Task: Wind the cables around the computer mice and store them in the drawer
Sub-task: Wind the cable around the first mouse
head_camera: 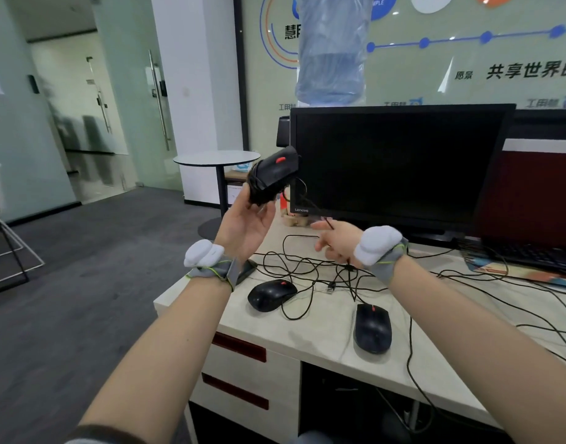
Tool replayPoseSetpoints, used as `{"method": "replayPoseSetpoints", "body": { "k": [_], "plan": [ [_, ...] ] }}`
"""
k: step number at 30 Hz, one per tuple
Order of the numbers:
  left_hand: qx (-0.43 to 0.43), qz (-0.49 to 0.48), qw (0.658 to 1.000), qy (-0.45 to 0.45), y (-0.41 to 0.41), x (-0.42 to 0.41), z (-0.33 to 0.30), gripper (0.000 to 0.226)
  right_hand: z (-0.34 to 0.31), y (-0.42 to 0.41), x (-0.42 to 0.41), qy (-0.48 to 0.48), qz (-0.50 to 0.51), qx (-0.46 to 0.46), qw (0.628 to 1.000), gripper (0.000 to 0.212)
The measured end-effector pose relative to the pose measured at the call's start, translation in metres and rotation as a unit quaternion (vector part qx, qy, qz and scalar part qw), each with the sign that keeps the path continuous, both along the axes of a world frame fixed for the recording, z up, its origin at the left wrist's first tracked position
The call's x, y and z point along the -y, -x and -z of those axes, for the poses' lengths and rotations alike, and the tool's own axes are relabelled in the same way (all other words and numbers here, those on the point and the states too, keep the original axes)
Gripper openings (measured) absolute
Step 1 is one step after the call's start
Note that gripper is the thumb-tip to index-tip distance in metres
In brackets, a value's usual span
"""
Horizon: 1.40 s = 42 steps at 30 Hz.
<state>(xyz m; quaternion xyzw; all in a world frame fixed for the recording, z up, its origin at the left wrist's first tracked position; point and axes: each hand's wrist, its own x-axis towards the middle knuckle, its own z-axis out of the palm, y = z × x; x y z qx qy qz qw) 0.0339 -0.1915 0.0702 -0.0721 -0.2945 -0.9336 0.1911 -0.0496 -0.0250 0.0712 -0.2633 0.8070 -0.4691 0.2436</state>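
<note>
My left hand (248,219) holds up a black mouse (273,177) with a red wheel, several turns of its cable wound around its body. The free end of that cable (310,200) runs down to my right hand (337,240), which pinches it above the desk. Two more black mice lie on the white desk (323,334): one (270,294) near the left edge, one (372,328) toward the front. Their loose cables (310,264) lie tangled between them. Shut drawers with red handles (240,347) sit under the desk's left end.
A black Lenovo monitor (400,165) stands at the back of the desk, a second screen (537,193) and keyboard (537,254) to its right. More cables trail over the right side. A small round table (216,160) stands behind the desk on grey carpet.
</note>
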Motion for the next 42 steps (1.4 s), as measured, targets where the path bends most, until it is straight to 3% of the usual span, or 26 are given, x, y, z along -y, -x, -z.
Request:
{"method": "replayPoseSetpoints", "body": {
  "k": [2, 5, 9, 11, 14, 17, 23, 26, 30, 31, 32, 35, 39, 42],
  "plan": [
    [0.029, -0.055, 0.998, -0.023, 0.005, 0.001, -0.002, 0.027, 0.011, -0.001, 0.005, -0.08, 0.018, -0.163, 0.983, 0.038],
    [0.068, -0.124, 0.988, -0.059, 0.009, 0.001, -0.001, 0.023, 0.024, -0.003, 0.003, -0.051, 0.012, -0.343, 0.938, 0.045],
    [0.105, -0.204, 0.969, -0.091, 0.011, 0.012, 0.007, 0.016, 0.023, -0.001, -0.004, -0.05, -0.014, -0.5, 0.864, 0.023],
    [0.115, -0.237, 0.961, -0.088, 0.01, 0.02, 0.012, 0.016, 0.023, -0.003, -0.005, -0.038, -0.034, -0.522, 0.852, 0.022],
    [0.169, -0.297, 0.939, -0.042, 0.011, 0.037, 0.023, 0.037, 0.021, -0.003, -0.01, 0.026, -0.016, -0.501, 0.865, 0.019],
    [0.219, -0.343, 0.913, 0.02, 0.011, 0.051, 0.036, 0.036, 0.015, -0.007, -0.016, 0.103, 0.011, -0.502, 0.859, 0.013],
    [0.261, -0.349, 0.865, 0.25, 0.012, 0.061, 0.063, 0.023, 0.0, -0.017, -0.011, 0.153, 0.008, -0.492, 0.857, 0.01],
    [0.284, -0.302, 0.806, 0.424, 0.013, 0.061, 0.071, 0.022, -0.01, -0.017, -0.008, 0.187, 0.03, -0.458, 0.869, 0.015],
    [0.29, -0.209, 0.649, 0.672, 0.011, 0.055, 0.067, 0.036, -0.018, -0.012, -0.006, 0.152, 0.046, -0.469, 0.869, 0.023],
    [0.278, -0.184, 0.626, 0.705, 0.01, 0.051, 0.065, 0.036, -0.019, -0.009, -0.005, 0.142, 0.049, -0.469, 0.87, 0.024],
    [0.269, -0.155, 0.624, 0.717, 0.009, 0.047, 0.064, 0.036, -0.02, -0.006, -0.005, 0.142, 0.056, -0.464, 0.873, 0.024],
    [0.267, -0.046, 0.687, 0.675, 0.005, 0.032, 0.06, 0.04, -0.021, 0.006, -0.007, 0.151, 0.097, -0.434, 0.883, 0.023],
    [0.272, 0.053, 0.691, 0.668, 0.0, 0.016, 0.049, 0.042, -0.016, 0.027, -0.011, 0.104, 0.128, -0.435, 0.885, 0.025],
    [0.249, 0.109, 0.732, 0.625, -0.004, 0.009, 0.04, 0.042, -0.011, 0.04, -0.014, 0.075, 0.159, -0.429, 0.886, 0.025]
  ]
}}
